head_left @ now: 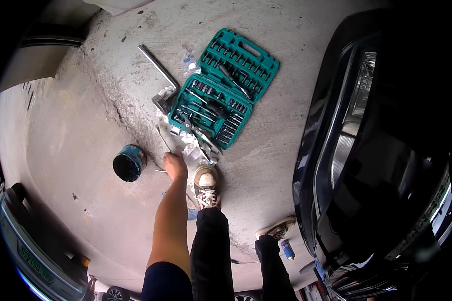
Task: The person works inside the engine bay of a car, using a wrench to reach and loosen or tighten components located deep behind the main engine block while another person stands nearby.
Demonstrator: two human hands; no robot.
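My left hand [175, 166] reaches down to the floor just ahead of my shoe, its fingers closed. From the fingers a slim silver metal tool [163, 138] sticks out ahead and to the left; its exact kind is too small to make out. Just right of the hand lies crumpled clear plastic [191, 150]. Beyond it an open green socket set case [226, 108] holds sockets, bits and drivers, with a black-handled ratchet [233, 80] across its hinge. Pliers [198, 135] rest over the case's near edge. My right hand is out of view.
A blue paint-smeared can [129, 163] with a dark inside stands left of my hand. A long metal bar tool [158, 67] lies left of the case. A dark car front with a headlight [354, 110] fills the right side. A spray can [287, 249] lies by my right shoe [276, 228].
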